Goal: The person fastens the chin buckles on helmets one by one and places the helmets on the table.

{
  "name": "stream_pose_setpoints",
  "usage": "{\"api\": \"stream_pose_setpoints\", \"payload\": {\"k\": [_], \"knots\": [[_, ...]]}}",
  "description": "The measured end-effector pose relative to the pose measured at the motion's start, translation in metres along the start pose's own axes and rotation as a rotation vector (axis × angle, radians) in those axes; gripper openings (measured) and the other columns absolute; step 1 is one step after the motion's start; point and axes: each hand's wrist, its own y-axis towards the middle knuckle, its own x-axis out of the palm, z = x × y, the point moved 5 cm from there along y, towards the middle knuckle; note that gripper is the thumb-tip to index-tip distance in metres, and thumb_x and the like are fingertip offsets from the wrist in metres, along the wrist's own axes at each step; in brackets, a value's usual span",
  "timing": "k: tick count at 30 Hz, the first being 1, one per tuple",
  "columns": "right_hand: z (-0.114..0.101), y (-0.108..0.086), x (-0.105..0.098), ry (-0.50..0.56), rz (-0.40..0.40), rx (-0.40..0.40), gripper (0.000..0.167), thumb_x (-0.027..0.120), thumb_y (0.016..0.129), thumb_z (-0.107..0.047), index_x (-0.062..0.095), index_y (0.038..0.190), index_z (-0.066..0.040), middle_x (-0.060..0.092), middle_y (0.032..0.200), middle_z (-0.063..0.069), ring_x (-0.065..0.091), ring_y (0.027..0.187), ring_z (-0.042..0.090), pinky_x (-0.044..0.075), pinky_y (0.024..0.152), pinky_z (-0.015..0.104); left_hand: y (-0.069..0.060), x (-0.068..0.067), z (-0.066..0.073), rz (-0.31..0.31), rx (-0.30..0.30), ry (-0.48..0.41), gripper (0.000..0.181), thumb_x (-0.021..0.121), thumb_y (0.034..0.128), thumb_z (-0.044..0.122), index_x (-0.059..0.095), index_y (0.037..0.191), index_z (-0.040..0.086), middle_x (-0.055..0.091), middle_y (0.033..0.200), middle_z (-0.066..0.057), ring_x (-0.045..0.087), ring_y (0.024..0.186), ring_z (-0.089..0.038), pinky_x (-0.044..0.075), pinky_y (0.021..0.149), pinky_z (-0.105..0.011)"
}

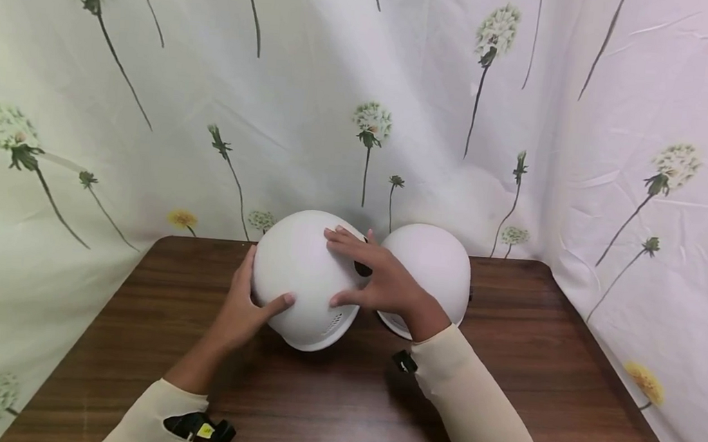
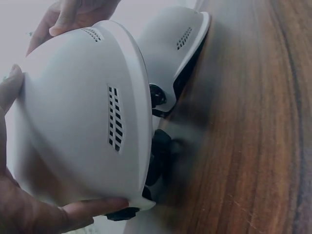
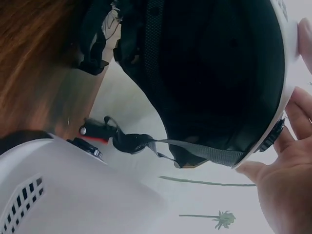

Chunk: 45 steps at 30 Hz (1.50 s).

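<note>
A white helmet (image 1: 300, 272) with small vent slots is held tilted between both hands above the table. My left hand (image 1: 246, 308) grips its left side, thumb on the front of the shell and fingers round the far side. On the right side of the same helmet, my right hand (image 1: 381, 275) holds on with thumb and fingers spread over the shell. The right wrist view shows its dark inner lining (image 3: 219, 73) and a hanging grey chin strap (image 3: 204, 150) with a black buckle. A second white helmet (image 1: 431, 269) sits just right, partly behind my right wrist.
Both helmets are near the back edge of a brown wooden table (image 1: 327, 406). A white curtain (image 1: 311, 127) printed with dandelions hangs behind it and along both sides. A black strap device (image 1: 203, 430) is on the left wrist, another (image 1: 404, 361) on the right.
</note>
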Motion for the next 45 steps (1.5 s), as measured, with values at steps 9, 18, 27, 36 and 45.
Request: {"api": "stream_pose_setpoints", "payload": {"k": [9,18,27,36,45], "knots": [[0.011,-0.002,0.000,-0.128,0.032,0.172,0.112,0.104,0.070,-0.042,0.051,0.164,-0.013,0.031,0.180,0.015,0.037,0.164,0.039,0.041,0.127,0.061,0.002,0.000,-0.003,-0.003,-0.018,-0.029,0.117,0.077,0.1001,0.045,-0.009,0.177,0.025,0.002,0.184,-0.017,0.025,0.165,-0.049,0.036,0.123,-0.075],[0.013,-0.004,0.009,-0.099,0.004,0.241,0.109,0.100,0.079,-0.038,0.042,0.169,-0.015,0.035,0.179,0.011,0.039,0.165,0.032,0.044,0.127,0.054,0.002,-0.009,0.006,0.007,0.004,0.080,0.115,0.079,0.0970,0.047,0.004,0.176,0.009,0.008,0.182,-0.022,0.017,0.166,-0.050,0.031,0.125,-0.078],[0.011,0.000,0.011,-0.087,0.018,0.240,0.107,0.099,0.080,-0.041,0.044,0.169,-0.016,0.035,0.179,0.009,0.036,0.167,0.029,0.040,0.130,0.052,0.008,-0.016,0.030,0.014,0.033,0.325,0.118,0.078,0.0933,0.063,0.013,0.177,0.012,0.016,0.177,-0.028,0.030,0.158,-0.058,0.042,0.115,-0.081],[0.008,0.001,0.009,-0.116,0.037,0.250,0.107,0.099,0.080,-0.041,0.045,0.168,-0.017,0.037,0.178,0.010,0.037,0.165,0.032,0.039,0.130,0.055,0.016,-0.007,0.069,0.039,0.100,0.504,0.122,0.077,0.0879,0.074,0.024,0.173,0.004,0.025,0.177,-0.024,0.023,0.160,-0.054,0.039,0.116,-0.081],[0.004,0.002,0.009,-0.132,0.038,0.251,0.108,0.099,0.079,-0.043,0.044,0.169,-0.016,0.036,0.179,0.010,0.037,0.165,0.035,0.040,0.129,0.058,0.023,0.008,0.101,-0.002,0.080,0.655,0.118,0.065,0.0892,0.085,0.018,0.177,0.023,0.022,0.178,-0.021,0.039,0.152,-0.061,0.052,0.100,-0.080]]}}
